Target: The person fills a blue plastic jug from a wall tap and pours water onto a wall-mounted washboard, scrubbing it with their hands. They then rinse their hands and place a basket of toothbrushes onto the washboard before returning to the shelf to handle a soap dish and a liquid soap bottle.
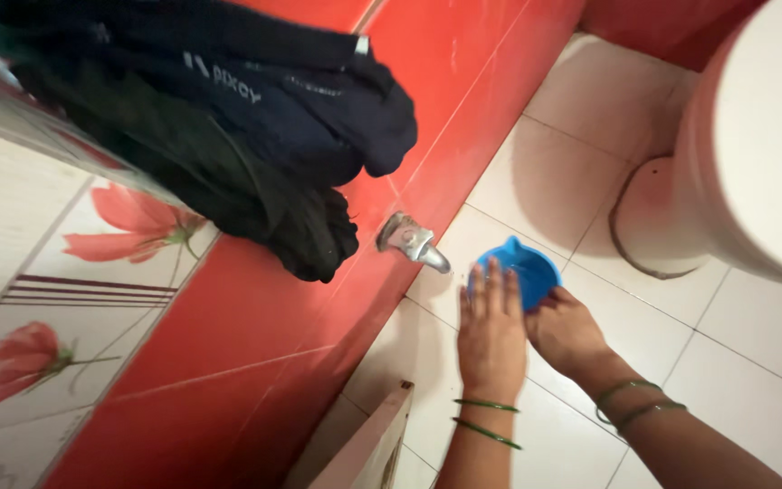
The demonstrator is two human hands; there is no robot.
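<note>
Both hands (527, 330) meet at the blue mug (518, 272) under the tap (414, 243).

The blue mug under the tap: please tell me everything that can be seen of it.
The blue mug looks like smooth plastic, round, with a small pointed spout at its far rim. It is held tilted beside the metal tap, over the white tiled floor. The right hand grips its near edge; the left hand lies flat against its side. Its contents cannot be seen.

The round blue plastic mug (519, 272) is partly hidden behind both hands. The large white plastic drum (758, 145) is cut off by the right edge.
</note>
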